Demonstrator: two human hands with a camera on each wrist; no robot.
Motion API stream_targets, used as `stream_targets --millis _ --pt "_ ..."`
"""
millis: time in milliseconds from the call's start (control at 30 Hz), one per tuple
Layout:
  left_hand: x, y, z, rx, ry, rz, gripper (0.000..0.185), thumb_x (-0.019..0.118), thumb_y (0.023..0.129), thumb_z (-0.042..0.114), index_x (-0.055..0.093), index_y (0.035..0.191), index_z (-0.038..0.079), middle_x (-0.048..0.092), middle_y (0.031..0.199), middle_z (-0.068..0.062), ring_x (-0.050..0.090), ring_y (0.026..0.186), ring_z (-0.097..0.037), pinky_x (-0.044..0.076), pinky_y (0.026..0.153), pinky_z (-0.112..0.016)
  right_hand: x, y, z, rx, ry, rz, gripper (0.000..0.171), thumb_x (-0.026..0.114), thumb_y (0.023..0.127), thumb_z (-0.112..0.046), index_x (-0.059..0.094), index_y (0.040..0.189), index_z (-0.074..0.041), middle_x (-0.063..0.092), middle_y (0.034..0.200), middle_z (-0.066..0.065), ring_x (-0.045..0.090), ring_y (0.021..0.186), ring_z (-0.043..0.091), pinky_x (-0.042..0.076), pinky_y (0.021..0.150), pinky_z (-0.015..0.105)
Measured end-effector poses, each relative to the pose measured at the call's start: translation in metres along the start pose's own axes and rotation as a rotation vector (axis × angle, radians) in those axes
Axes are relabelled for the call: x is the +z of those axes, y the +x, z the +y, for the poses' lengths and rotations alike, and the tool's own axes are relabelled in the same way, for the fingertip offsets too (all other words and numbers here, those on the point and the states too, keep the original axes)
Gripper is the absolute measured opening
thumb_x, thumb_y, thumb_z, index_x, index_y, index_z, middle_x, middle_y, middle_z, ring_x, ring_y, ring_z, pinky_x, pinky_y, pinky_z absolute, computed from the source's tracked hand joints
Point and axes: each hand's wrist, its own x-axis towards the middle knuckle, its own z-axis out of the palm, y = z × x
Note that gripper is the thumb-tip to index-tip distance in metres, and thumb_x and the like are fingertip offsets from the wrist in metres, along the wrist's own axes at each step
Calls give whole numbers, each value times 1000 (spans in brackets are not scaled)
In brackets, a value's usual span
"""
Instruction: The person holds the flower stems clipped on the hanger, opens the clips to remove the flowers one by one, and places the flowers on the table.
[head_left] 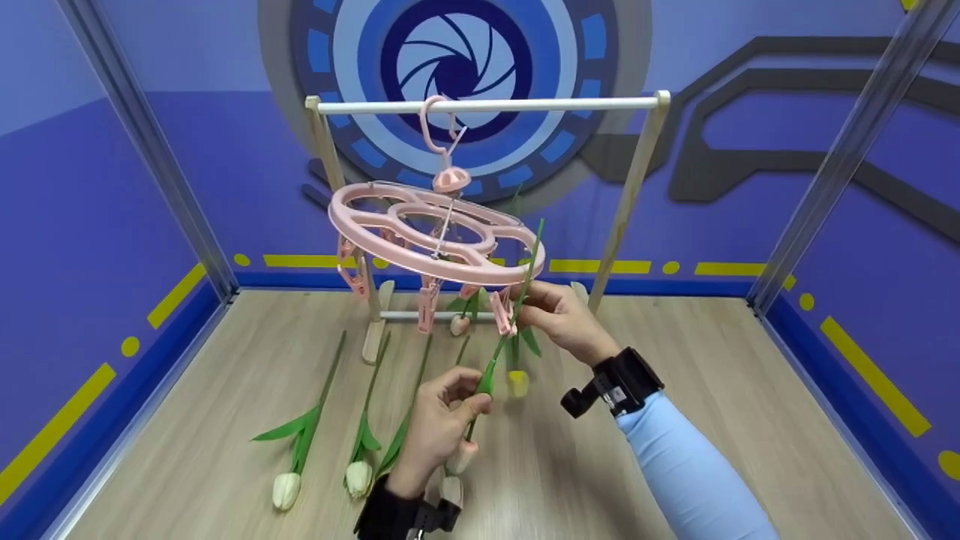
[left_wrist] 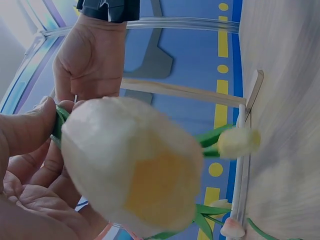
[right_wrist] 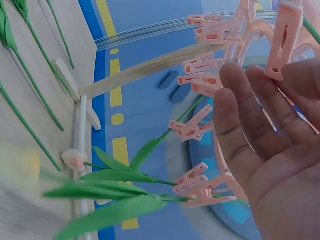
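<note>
My left hand (head_left: 442, 420) pinches the stem of a pale pink-white tulip (head_left: 463, 456) at its green leaf, bud pointing down. Its bud (left_wrist: 130, 165) looms large in the left wrist view. The stem rises past the ring of a pink clip hanger (head_left: 442, 262). At the ring's right side my right hand (head_left: 566, 322) grips a pink clothespin (head_left: 501, 313) between thumb and fingers. That clothespin (right_wrist: 284, 42) lies against the fingertips in the right wrist view, with the green stem beside it. A yellow tulip (head_left: 517, 383) and a pink tulip (head_left: 460, 324) hang upside down from other clips.
The hanger hooks over the white bar (head_left: 487, 106) of a wooden stand (head_left: 630, 202). White tulips (head_left: 286, 491) lie on the wooden table (head_left: 195, 450) at the left and front, one white bud (head_left: 452, 491) near the left wrist. Several clothespins (head_left: 351, 277) dangle around the ring.
</note>
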Motion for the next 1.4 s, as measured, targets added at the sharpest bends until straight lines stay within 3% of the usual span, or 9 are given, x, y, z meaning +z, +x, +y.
stream_targets --millis 233,500,733,867,1200,1400 --pt "-3 0 -2 -3 62 32 15 71 96 6 71 108 -2 71 88 -15 68 80 -20 52 77 -29 -6 -5 1 -9 6 1 31 63 100 -2 61 128 12 75 108 0 70 89 14 57 79 29" --pt "-3 1 -4 -19 150 87 24 71 98 12 69 120 1 71 101 -10 68 88 -19 53 82 -31 -8 -8 0 -15 -3 -1 27 69 98 -3 66 122 9 76 107 5 70 88 16 56 75 27" --pt "4 1 -8 47 248 164 24 75 96 16 71 117 5 73 101 -5 67 89 -19 55 83 -40 -4 -5 -1 -32 -114 41 22 72 95 -3 67 112 11 73 101 13 69 84 10 57 76 25" --pt "5 2 -10 87 299 200 20 72 97 12 72 115 3 74 96 -3 68 85 -18 56 80 -39 -2 -4 -2 -50 -159 50 18 72 95 -1 68 108 10 72 98 17 68 81 9 57 73 24" --pt "5 4 -11 99 335 192 13 70 98 7 74 110 5 73 89 -1 69 81 -16 56 77 -31 -4 -3 -3 1 -109 -38 39 66 100 -5 60 136 7 72 105 15 66 83 17 57 72 26" --pt "5 5 -10 67 313 178 14 72 97 8 74 110 6 74 90 -1 68 81 -15 55 76 -31 -6 -3 -2 38 -95 -80 40 63 103 -8 58 141 4 72 112 10 66 86 21 58 76 29"
